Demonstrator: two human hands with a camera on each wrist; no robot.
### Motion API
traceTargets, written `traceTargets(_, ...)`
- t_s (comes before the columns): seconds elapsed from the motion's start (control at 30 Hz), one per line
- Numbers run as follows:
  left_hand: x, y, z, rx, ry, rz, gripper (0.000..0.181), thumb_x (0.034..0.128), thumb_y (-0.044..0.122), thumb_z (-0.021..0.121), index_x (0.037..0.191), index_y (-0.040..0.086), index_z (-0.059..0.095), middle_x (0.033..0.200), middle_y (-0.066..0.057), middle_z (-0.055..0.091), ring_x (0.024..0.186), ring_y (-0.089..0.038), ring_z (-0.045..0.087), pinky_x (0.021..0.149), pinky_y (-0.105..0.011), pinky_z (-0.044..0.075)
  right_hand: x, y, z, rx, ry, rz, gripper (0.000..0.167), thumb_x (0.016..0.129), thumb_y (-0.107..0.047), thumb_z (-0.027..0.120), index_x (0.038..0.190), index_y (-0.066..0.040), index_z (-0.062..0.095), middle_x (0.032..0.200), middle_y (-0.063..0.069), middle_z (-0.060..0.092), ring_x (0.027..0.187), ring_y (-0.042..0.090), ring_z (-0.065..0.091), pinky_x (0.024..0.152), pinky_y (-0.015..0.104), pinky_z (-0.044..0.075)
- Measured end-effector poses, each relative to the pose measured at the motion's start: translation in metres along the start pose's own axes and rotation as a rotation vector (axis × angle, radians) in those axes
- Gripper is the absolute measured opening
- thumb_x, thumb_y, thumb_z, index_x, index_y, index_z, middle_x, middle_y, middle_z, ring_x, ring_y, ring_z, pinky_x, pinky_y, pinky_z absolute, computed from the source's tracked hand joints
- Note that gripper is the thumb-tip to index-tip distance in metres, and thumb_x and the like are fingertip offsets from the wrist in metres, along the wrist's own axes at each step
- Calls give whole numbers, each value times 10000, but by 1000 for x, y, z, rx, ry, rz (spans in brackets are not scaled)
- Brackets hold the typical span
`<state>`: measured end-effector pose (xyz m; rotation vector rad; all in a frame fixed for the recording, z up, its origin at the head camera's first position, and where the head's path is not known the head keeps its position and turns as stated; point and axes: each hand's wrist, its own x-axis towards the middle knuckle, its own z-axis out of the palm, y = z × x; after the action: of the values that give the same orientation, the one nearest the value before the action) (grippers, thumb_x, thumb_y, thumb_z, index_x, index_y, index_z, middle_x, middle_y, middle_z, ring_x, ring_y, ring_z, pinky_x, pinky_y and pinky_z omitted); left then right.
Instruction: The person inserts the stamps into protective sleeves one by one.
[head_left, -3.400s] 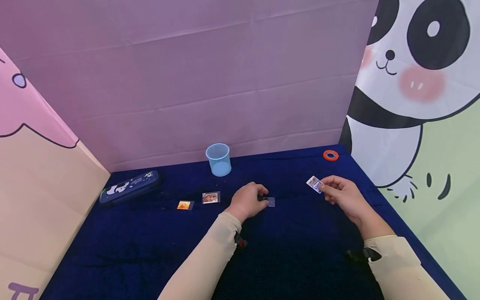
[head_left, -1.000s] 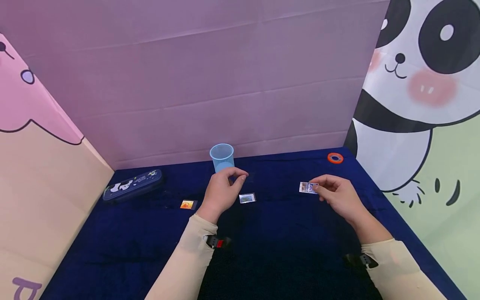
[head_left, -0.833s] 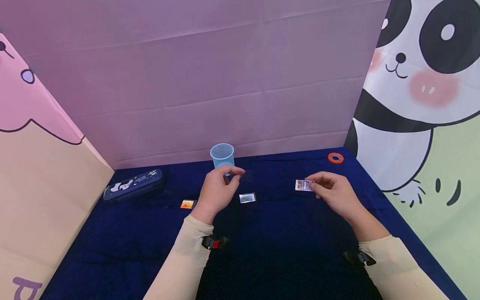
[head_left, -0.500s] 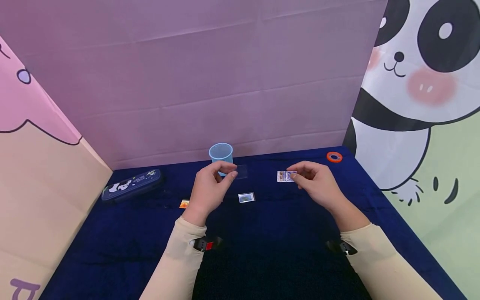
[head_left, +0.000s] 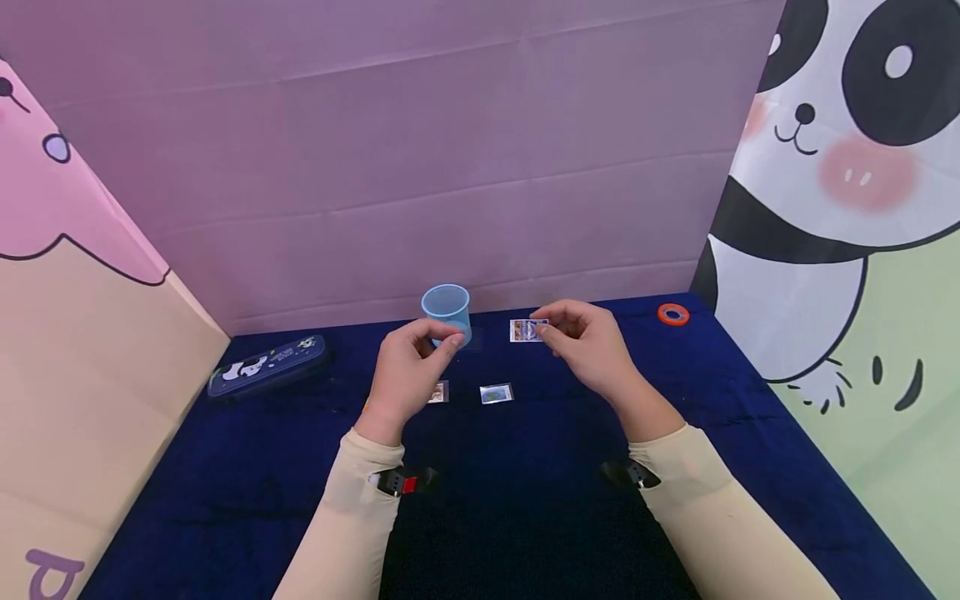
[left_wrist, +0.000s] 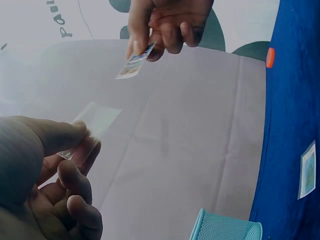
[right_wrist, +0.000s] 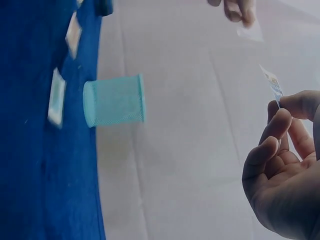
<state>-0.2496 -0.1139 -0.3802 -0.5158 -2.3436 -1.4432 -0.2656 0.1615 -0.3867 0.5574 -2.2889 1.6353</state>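
A clear plastic card sleeve (left_wrist: 102,120), faint in the head view, is pinched between thumb and index finger of my left hand (head_left: 408,371). My right hand (head_left: 592,350) pinches a small printed card (head_left: 522,331) by one end; its other end points toward the sleeve. Card and sleeve are held up off the table, with a gap between them. Below, a sleeved card with a bluish picture (head_left: 496,393) lies on the cloth. Left of it, another sleeved card (head_left: 439,392) is partly covered by my left hand. An orange card is almost wholly hidden behind the left wrist.
A light blue mesh cup (head_left: 446,302) stands at the back, just behind the left fingers. On the left lies a dark blue pencil case (head_left: 266,367) with a panda print. An orange tape roll (head_left: 672,314) sits at the back right. Dark blue cloth (head_left: 517,500) covers the table.
My left hand has lifted the clear sleeve from the cloth and drawn it left and up. The right hand has carried its card leftward, narrowing the gap between the hands.
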Motion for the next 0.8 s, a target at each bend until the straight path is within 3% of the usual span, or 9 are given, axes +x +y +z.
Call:
traceTargets(0.3, -1, -1, -3, -63, -28, 5, 167, 1007, 147, 727, 1165, 144, 781, 1001, 4, 690, 578, -209, 463, 472, -290, 392, -1, -11, 13, 53, -3, -20, 151, 994, -98, 723, 1138, -84, 767, 804, 143, 614, 643, 228, 537, 569, 284, 468)
traceTargets(0.5, 1, 0, -6, -97, -31, 2, 219, 981, 133, 760, 1198, 100, 757, 971, -16, 717, 571, -195, 451, 481, -265, 376, -2, -11, 14, 56, -6, -36, 151, 985, -91, 734, 1130, -76, 770, 807, 132, 629, 628, 216, 534, 554, 281, 460)
traceTargets(0.8, 0, 0, -7, -103, -21, 12, 93, 979, 196, 771, 1050, 136, 773, 894, 12, 721, 636, -229, 509, 562, -284, 409, -3, -16, 10, 44, 15, -54, 145, 987, -94, 730, 1125, -68, 765, 784, 124, 620, 621, 211, 532, 542, 282, 457)
